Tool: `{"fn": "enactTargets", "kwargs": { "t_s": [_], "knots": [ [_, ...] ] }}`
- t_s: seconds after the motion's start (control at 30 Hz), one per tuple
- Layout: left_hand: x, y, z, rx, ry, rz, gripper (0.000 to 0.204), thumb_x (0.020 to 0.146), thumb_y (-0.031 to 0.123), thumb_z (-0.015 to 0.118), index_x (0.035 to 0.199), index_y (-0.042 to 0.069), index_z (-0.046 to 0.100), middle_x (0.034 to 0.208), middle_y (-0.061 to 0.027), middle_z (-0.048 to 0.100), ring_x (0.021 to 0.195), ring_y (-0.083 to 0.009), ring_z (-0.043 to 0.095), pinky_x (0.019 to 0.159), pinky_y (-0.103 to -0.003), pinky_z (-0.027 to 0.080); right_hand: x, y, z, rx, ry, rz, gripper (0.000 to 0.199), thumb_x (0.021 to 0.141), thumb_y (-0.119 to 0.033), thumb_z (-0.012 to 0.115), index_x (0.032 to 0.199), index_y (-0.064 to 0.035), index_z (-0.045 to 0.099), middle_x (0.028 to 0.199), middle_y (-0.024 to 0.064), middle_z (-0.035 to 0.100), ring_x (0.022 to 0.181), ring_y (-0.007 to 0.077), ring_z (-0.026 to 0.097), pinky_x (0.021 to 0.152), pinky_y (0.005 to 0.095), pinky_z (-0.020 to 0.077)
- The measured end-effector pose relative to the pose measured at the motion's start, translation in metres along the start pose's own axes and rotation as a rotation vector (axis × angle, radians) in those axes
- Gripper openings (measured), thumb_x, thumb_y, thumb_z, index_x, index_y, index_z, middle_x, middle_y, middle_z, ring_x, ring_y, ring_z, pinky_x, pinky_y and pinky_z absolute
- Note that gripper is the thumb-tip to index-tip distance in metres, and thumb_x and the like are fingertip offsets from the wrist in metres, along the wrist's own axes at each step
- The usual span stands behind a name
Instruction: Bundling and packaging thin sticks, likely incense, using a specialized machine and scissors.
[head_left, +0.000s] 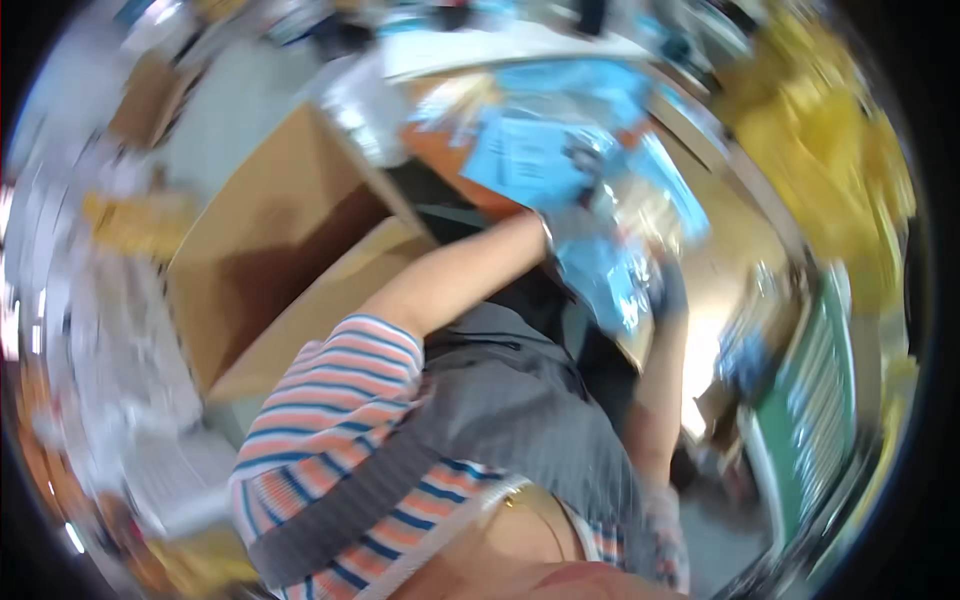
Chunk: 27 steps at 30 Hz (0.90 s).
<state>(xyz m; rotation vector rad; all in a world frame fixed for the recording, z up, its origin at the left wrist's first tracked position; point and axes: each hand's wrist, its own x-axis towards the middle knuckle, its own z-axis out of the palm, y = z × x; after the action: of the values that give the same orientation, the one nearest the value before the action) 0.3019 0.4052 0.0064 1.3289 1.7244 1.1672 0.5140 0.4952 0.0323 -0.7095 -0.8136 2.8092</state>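
A shiny plastic package [640, 215], blue with pale beige contents, is in front of me between my two hands, blurred by motion. My left hand [570, 225], in a grey glove, closes on its left side. On its lower right edge is my right hand [668, 288], also in a dark grey glove and curled against the plastic. Some fingers of both hands are smeared or hidden by the package. Just beyond lie more blue packages [535, 160] on an orange-brown surface [430, 145], one with printing on it.
An open cardboard box [265, 230] stands to my left. Yellow plastic bags [820, 150] are heaped at the far right, above a green crate [815, 400]. Clear plastic [130, 340] lies at the far left. A white board edge [510, 48] runs along the back.
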Motion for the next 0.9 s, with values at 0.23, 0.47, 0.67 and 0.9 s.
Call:
{"fn": "enactTargets", "kwargs": {
  "t_s": [0.23, 0.47, 0.67, 0.9],
  "knots": [
    [-0.171, 0.122, 0.024, -0.824, -0.337, -0.504, 0.047, 0.079, 0.035, 0.074, 0.106, -0.003, 0.064, 0.105, -0.0062, 0.063, 0.099, -0.0135, 0.054, 0.091, -0.032, 0.043, -0.143, 0.131, 0.055, -0.049, 0.427, -0.205, 0.05, 0.087, -0.029, 0.055, 0.128, -0.0012, 0.045, 0.117, 0.015, 0.055, 0.101, 0.0247, 0.057, 0.088, 0.0358, 0.0465],
    [-0.182, 0.146, -0.093, -0.589, -0.03, -0.058, 0.042, 0.084, 0.041, 0.063, 0.102, 0.004, 0.067, 0.105, -0.0047, 0.064, 0.102, -0.0136, 0.055, 0.093, -0.029, 0.041, -0.109, 0.035, 0.193, -0.503, 0.118, -0.262, 0.067, 0.085, -0.056, 0.055, 0.124, -0.0029, 0.046, 0.098, 0.0092, 0.06, 0.085, 0.0203, 0.06, 0.071, 0.0327, 0.0518],
    [-0.289, 0.175, -0.287, -0.406, 0.309, -0.08, 0.036, 0.092, 0.03, 0.05, 0.11, 0.0, 0.058, 0.099, -0.0091, 0.064, 0.083, -0.0194, 0.065, 0.079, -0.034, 0.055, -0.042, 0.023, 0.294, -0.814, -0.298, -0.467, 0.084, 0.086, -0.055, 0.051, 0.141, 0.0052, 0.028, 0.12, 0.0141, 0.055, 0.086, 0.0163, 0.056, 0.077, 0.0287, 0.0447],
    [-0.399, -0.003, -0.367, -0.993, 0.502, -0.785, 0.032, 0.087, 0.02, 0.051, 0.112, 0.0, 0.054, 0.1, -0.0106, 0.063, 0.084, -0.0196, 0.063, 0.08, -0.034, 0.053, -0.022, 0.029, 0.19, -0.711, 0.17, -0.161, 0.068, 0.092, -0.049, 0.049, 0.141, -0.0048, 0.034, 0.11, 0.0068, 0.054, 0.076, 0.0117, 0.051, 0.07, 0.0263, 0.0445]
  ]
}}
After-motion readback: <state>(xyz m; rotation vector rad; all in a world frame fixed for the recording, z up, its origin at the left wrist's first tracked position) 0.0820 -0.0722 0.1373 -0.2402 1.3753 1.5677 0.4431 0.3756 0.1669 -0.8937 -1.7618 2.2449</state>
